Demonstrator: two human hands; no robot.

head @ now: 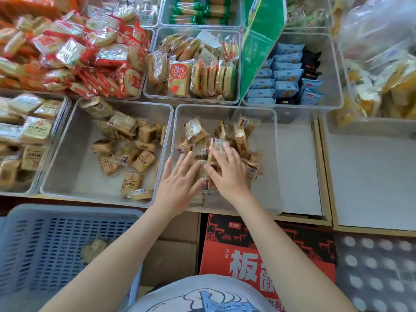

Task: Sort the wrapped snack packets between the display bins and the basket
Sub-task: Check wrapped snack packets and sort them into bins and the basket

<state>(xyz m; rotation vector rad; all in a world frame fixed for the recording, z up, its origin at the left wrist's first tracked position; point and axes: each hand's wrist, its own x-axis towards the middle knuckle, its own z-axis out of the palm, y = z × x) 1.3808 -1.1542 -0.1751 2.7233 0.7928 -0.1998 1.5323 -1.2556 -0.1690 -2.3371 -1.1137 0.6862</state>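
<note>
Head view: left hand (180,181) and right hand (227,170) press packets (202,152).

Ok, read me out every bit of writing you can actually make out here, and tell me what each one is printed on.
"板": big white character on the red and black carton below the shelf; the character beside it is cut off by the arm.
"红枣": red characters on a packet in the upper middle bin, roughly read; smaller print blurred.
Tan snack packets in the front bins: labels and barcodes too blurred.
Blue packets: too small.
Shirt print: illegible.
</note>
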